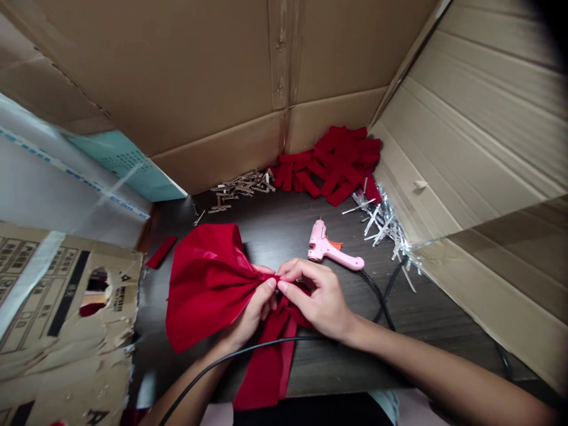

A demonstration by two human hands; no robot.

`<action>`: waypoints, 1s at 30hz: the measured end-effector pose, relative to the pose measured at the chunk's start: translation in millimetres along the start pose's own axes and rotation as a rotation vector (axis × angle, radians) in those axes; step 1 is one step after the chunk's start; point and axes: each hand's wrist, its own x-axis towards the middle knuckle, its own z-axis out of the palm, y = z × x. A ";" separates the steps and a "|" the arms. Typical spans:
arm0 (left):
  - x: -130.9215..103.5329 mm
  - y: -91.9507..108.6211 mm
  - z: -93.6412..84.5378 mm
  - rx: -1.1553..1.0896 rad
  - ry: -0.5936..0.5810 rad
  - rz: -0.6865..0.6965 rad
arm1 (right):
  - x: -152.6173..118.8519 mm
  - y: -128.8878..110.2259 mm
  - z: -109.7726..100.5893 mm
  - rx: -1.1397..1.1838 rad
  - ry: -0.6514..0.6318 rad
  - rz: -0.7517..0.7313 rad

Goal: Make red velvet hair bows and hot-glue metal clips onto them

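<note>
A large red fabric bow (204, 284) is gathered at its middle, its wide loop spread to the left and its tails hanging toward the front edge. My left hand (252, 310) pinches the gathered centre from below, thumb on top. On the right side of the same centre, my right hand (317, 293) has thumb and index finger closed on the cloth, partly covering the other loop. Beyond my right hand, a pink glue gun (332, 248) lies on the dark table (270, 225).
Red fabric strips (341, 163) are piled at the back, beside metal clips (244, 186). Silvery twist ties (386, 222) lie at right. One red strip (161, 252) sits at left. Cardboard walls (213, 77) surround the table. A black cable (231, 356) crosses my left forearm.
</note>
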 end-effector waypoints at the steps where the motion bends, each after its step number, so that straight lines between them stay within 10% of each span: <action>1: 0.0 -0.5 1.6 0.005 0.006 -0.004 | -0.3 0.3 1.1 0.035 0.016 0.033; 14: -2.0 14.5 11.5 0.049 0.018 0.008 | 5.1 6.7 -9.1 0.126 -0.111 0.207; 30: 1.3 3.0 2.5 0.071 0.020 -0.062 | 7.9 11.0 -0.1 0.525 0.082 0.493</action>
